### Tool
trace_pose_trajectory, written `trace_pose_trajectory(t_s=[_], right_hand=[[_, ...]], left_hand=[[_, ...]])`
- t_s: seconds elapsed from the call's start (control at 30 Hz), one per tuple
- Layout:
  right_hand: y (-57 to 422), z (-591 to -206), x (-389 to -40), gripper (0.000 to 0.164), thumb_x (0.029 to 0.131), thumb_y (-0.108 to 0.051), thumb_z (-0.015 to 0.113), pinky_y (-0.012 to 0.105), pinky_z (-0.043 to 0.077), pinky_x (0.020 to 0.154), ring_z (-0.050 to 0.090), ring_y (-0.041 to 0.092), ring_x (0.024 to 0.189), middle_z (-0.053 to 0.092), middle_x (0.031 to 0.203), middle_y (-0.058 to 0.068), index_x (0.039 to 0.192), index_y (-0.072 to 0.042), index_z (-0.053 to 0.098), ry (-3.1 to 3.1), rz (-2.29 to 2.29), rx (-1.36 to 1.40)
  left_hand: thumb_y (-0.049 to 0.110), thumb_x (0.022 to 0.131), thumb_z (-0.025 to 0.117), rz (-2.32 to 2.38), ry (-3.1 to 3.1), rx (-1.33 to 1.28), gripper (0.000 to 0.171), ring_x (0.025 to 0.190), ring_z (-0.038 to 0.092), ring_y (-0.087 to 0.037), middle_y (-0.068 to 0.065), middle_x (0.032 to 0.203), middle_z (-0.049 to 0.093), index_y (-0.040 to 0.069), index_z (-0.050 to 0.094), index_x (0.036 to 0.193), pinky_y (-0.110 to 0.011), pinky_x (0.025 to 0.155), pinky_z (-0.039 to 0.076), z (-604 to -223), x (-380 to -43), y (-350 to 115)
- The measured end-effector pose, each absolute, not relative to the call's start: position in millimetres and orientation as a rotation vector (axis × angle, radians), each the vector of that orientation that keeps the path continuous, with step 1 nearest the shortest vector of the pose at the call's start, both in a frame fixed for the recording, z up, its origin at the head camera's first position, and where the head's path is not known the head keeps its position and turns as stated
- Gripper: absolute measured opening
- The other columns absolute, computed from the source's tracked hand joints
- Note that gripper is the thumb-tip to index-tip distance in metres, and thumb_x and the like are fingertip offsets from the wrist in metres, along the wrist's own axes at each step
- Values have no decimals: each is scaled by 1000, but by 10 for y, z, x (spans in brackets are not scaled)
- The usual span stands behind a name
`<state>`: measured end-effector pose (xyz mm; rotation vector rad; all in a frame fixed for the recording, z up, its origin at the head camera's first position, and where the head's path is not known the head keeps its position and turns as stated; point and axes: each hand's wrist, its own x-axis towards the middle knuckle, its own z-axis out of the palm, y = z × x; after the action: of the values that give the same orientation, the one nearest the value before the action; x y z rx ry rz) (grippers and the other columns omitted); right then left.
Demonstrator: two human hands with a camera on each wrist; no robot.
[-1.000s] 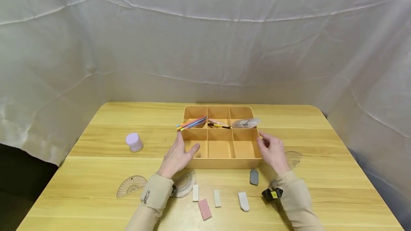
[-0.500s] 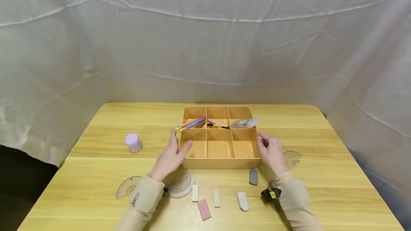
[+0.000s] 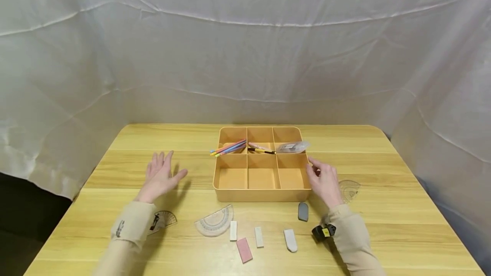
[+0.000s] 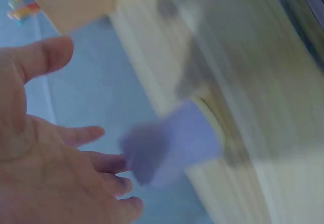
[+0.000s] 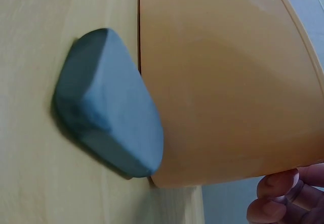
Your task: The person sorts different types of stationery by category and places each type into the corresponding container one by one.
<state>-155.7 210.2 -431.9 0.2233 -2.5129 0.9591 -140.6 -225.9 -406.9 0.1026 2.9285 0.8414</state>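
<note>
My left hand point(image 3: 159, 178) is spread wide over the left of the table and holds nothing. In the left wrist view, its fingers point(image 4: 114, 186) reach right up to a small lavender jar point(image 4: 187, 138), blurred there; the hand hides this jar in the head view. An orange organizer box point(image 3: 264, 195) with several compartments stands mid-table. Against its right wall rests my right hand point(image 3: 324, 182), fingertips at the side near the rim. Colored pencils point(image 3: 230, 147), a yellow-black pen point(image 3: 261, 150) and a clear plastic packet point(image 3: 293, 147) lie in the back compartments.
In front of the box lie a dark grey eraser point(image 3: 303, 211), white erasers point(image 3: 290, 240), and a pink eraser point(image 3: 244, 250). Clear protractors point(image 3: 215, 221) lie near the left forearm, and another protractor point(image 3: 350, 191) is beside the right hand. Grey cloth point(image 3: 245, 63) hangs behind the table.
My left hand has left the box's left side and moved left to the lavender jar, fingers spread. The box had shifted slightly left earlier. My right hand stays at the box's right wall.
</note>
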Motion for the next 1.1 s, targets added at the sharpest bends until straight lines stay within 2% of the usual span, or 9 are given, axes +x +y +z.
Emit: trace_pose_trajectory(t_s=[0.13, 0.23, 0.33, 0.43, 0.53, 0.63, 0.8, 1.1], right_hand=[[2108, -4325, -1558, 26, 86, 2, 60, 28, 38, 42, 48, 16, 49, 60, 61, 11, 108, 15, 67, -2499, 953, 226], [2110, -4330, -1555, 26, 86, 1, 60, 28, 38, 42, 48, 15, 48, 60, 61, 11, 108, 14, 67, -2498, 948, 224], [2111, -4331, -1551, 26, 88, 0, 59, 28, 37, 42, 47, 15, 48, 60, 61, 10, 109, 14, 67, -2506, 948, 222], [2111, -4330, -1550, 27, 88, 0, 59, 28, 37, 43, 47, 15, 48, 60, 61, 10, 109, 14, 67, -2510, 945, 219], [2113, -4326, -1550, 27, 88, 0, 59, 29, 38, 43, 48, 15, 49, 60, 62, 10, 110, 14, 67, -2513, 943, 209], [2110, -4322, -1552, 27, 88, 0, 59, 29, 39, 43, 49, 16, 49, 61, 62, 10, 110, 14, 66, -2519, 945, 211], [2098, -4318, -1552, 27, 88, 0, 59, 30, 39, 44, 48, 16, 49, 61, 63, 11, 109, 14, 66, -2519, 942, 219], [2093, -4311, -1547, 26, 87, 0, 60, 29, 37, 43, 46, 15, 47, 60, 62, 11, 108, 14, 67, -2510, 945, 217]], left_hand=[[36, 93, 57, 819, 2888, 80, 85, 133, -10, -57, -44, 147, -5, -8, 11, 150, -70, 106, -7, -4106, -1442, -2424], [31, 94, 57, 816, 2853, 59, 78, 131, -3, -60, -44, 146, -1, -5, 16, 150, -73, 104, 1, -4129, -1458, -2473], [20, 95, 54, 792, 2840, 48, 68, 127, 9, -61, -44, 142, 5, -3, 19, 148, -74, 101, 14, -4132, -1467, -2481], [2, 88, 50, 760, 2844, 60, 65, 119, 21, -59, -43, 138, 11, -2, 22, 146, -73, 97, 24, -4117, -1473, -2483], [-8, 76, 49, 739, 2853, 73, 71, 111, 28, -56, -42, 134, 17, -1, 26, 143, -69, 95, 29, -4096, -1475, -2477], [-9, 73, 51, 688, 2881, 67, 71, 105, 33, -53, -41, 129, 22, -1, 30, 140, -65, 92, 32, -4103, -1479, -2473], [-7, 76, 54, 581, 2943, 79, 62, 97, 38, -50, -39, 121, 31, 0, 36, 134, -59, 84, 36, -4138, -1475, -2477], [-6, 77, 60, 518, 2969, 117, 57, 94, 42, -47, -38, 115, 36, 0, 39, 129, -58, 81, 39, -4150, -1484, -2487]])
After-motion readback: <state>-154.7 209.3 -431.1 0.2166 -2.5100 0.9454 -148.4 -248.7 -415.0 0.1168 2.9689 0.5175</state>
